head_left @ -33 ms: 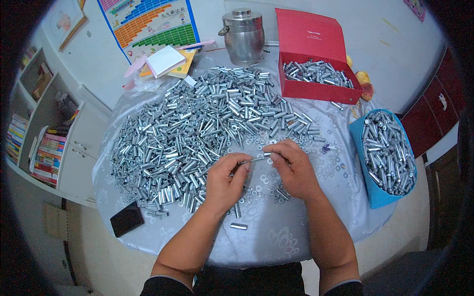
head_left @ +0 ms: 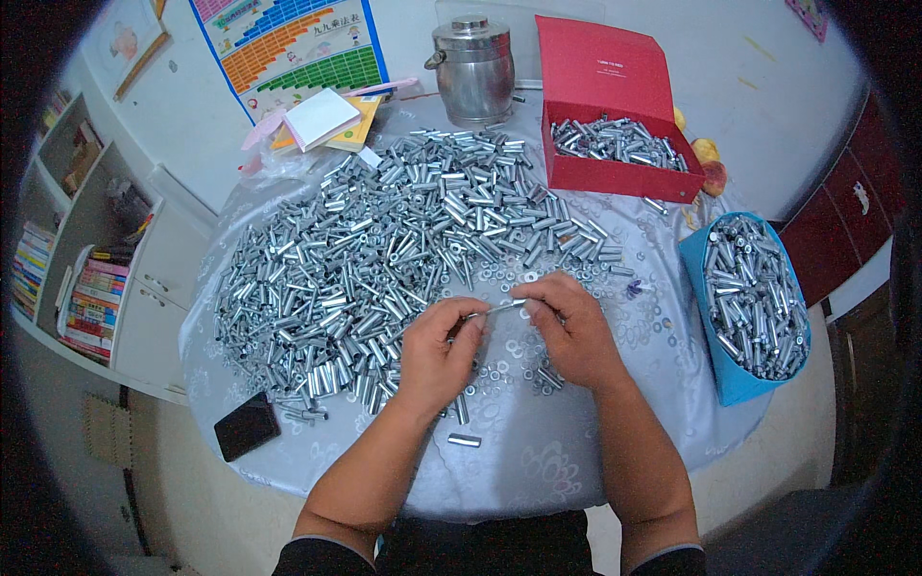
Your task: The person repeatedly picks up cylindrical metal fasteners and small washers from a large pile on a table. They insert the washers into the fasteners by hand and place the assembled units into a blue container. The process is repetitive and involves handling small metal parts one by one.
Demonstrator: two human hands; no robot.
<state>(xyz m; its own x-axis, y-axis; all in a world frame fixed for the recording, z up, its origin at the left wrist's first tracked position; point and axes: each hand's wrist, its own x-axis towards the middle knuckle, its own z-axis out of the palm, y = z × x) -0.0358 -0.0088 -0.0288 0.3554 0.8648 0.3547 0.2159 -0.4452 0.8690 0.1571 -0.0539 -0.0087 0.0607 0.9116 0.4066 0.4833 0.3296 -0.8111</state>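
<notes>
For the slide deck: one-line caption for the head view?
Both hands hold a thin metal rod over a table heaped with metal sleeves.

The metal sleeves (head_left: 384, 250) heaped across the table are bright silver-grey, as are the small washers (head_left: 499, 370) scattered among them. The tablecloth (head_left: 538, 461) is pale lilac-white with a faint floral print, though the pattern is hard to make out. The open box (head_left: 615, 178) is red inside and out; the bin (head_left: 730, 379) at the right is sky blue. The lidded pot (head_left: 473, 69) is polished steel. The phone (head_left: 247, 425) is black. The wall chart (head_left: 288, 48) carries blue, orange and green bands. The notepad (head_left: 320, 117) is white over yellow.
</notes>
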